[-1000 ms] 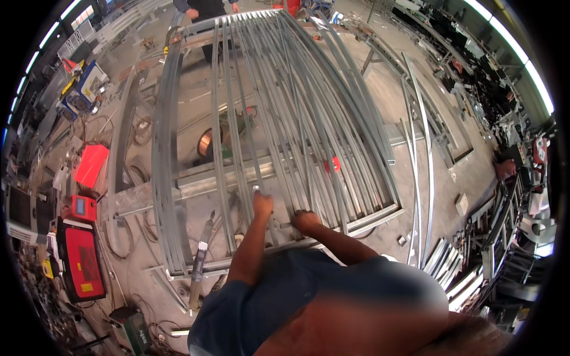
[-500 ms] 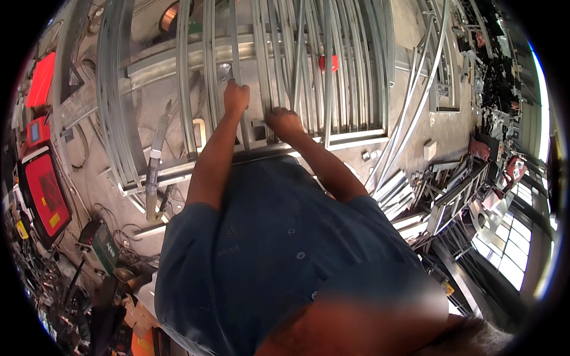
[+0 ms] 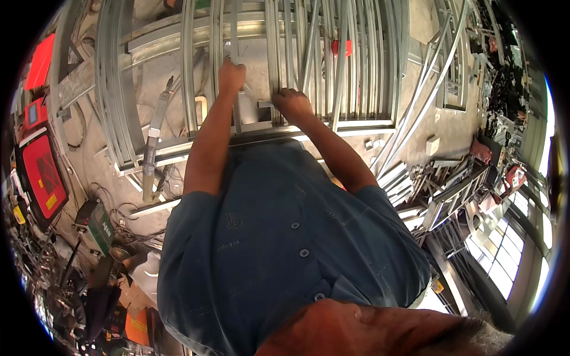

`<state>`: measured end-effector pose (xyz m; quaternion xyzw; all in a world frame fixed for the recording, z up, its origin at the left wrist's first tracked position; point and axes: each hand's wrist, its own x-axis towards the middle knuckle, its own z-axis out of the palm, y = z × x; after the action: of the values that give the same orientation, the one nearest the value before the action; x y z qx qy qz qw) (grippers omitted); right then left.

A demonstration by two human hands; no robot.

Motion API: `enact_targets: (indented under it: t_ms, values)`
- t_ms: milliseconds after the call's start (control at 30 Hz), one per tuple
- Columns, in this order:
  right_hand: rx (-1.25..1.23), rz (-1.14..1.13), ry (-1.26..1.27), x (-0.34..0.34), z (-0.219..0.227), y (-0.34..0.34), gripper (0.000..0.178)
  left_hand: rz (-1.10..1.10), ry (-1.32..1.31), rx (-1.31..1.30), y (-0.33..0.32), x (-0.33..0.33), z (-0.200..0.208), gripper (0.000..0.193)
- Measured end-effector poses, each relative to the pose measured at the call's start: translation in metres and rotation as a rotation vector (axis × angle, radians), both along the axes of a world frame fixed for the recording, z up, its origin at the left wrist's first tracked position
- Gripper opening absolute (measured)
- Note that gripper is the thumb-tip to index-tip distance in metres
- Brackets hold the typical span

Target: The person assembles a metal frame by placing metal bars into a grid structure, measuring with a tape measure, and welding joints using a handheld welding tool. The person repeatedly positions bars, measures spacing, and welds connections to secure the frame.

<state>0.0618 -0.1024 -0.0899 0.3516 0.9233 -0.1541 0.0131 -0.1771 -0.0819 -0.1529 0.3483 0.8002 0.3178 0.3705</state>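
Head view, upper centre: the left hand [image 3: 231, 78] clamps a slim bar [image 3: 234, 26], perhaps steadying it; the right hand [image 3: 293, 107] curls its fingers, grip unclear.

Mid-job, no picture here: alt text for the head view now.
A person's left hand is closed around a narrow metal bar and the right hand curls against another, at the near end of a metal frame laid with long parallel bars. A small red object sits among bars to the right; a red-fronted machine stands far left.
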Motion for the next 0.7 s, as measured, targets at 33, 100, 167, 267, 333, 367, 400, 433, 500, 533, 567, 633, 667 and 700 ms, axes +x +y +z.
enact_targets:
  t_ms: [33, 100, 167, 267, 333, 367, 400, 433, 500, 533, 567, 633, 667, 700]
  values:
    - [-0.023, -0.013, 0.01, -0.001, 0.003, -0.001, 0.008, 0.014, -0.013, -0.04, -0.002, -0.008, -0.006, 0.037]
    - [-0.055, -0.011, -0.003, -0.001, 0.003, 0.0, 0.008, 0.022, -0.004, -0.085, -0.001, -0.01, -0.01, 0.037]
    - [-0.08, -0.021, -0.012, -0.001, 0.003, 0.0, 0.008, 0.01, 0.04, -0.095, -0.001, -0.002, -0.005, 0.037]
    - [-0.1, -0.038, -0.031, -0.002, 0.005, 0.001, 0.008, 0.021, 0.084, -0.095, 0.001, 0.015, 0.003, 0.037]
    - [-0.12, -0.031, -0.04, -0.007, 0.006, -0.002, 0.008, 0.043, 0.009, -0.116, -0.002, 0.012, -0.006, 0.037]
    - [-0.109, -0.037, -0.013, -0.007, 0.007, -0.003, 0.008, 0.054, -0.027, -0.127, -0.006, 0.011, -0.01, 0.037]
    - [-0.119, -0.036, -0.038, -0.008, 0.006, -0.001, 0.008, 0.038, 0.02, -0.117, -0.001, 0.012, -0.011, 0.038]
    - [-0.128, -0.036, -0.061, -0.007, 0.004, 0.0, 0.009, 0.02, 0.07, -0.107, -0.001, 0.016, -0.011, 0.038]
    - [-0.145, -0.018, -0.09, -0.006, -0.001, -0.002, 0.008, -0.045, 0.164, -0.11, -0.008, 0.019, -0.016, 0.038]
    - [-0.206, 0.01, -0.156, -0.002, -0.01, -0.002, 0.01, -0.087, 0.207, -0.093, -0.005, 0.021, -0.021, 0.039]
    - [-0.262, -0.031, -0.155, 0.007, -0.027, -0.008, 0.014, -0.015, 0.218, -0.028, -0.007, 0.029, -0.025, 0.041]
    - [-0.044, 0.041, 0.077, 0.019, -0.046, -0.01, 0.016, 0.003, 0.214, 0.042, -0.013, 0.032, -0.061, 0.049]
    - [-0.189, -0.01, -0.125, 0.014, -0.05, -0.006, 0.015, -0.023, 0.17, -0.084, -0.007, 0.036, -0.056, 0.051]
    - [-0.279, -0.051, -0.295, -0.008, -0.03, 0.005, 0.014, 0.024, 0.254, -0.055, -0.009, 0.032, -0.073, 0.05]
